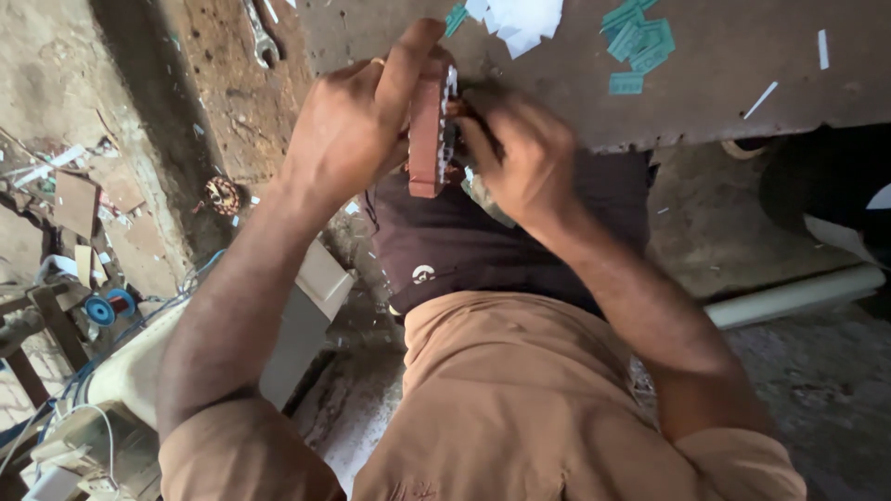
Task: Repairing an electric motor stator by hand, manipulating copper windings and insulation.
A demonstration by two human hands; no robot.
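My left hand (357,116) grips a round reddish-brown motor stator core (427,139), held edge-on over my lap, with white insulation strips showing along its right face. My right hand (520,153) is closed at the core's right side, fingers pressed into its slots; what the fingertips hold is hidden. A ring sits on a finger of my left hand. Both hands work just in front of the edge of a worn wooden workbench (724,102).
Green paper pieces (636,42) and white paper scraps (520,17) lie on the bench. A spanner (263,42) lies at top left. A small wound coil (223,195) and a blue-and-red spool (109,306) sit on the cluttered floor at left. A white pipe (798,295) lies at right.
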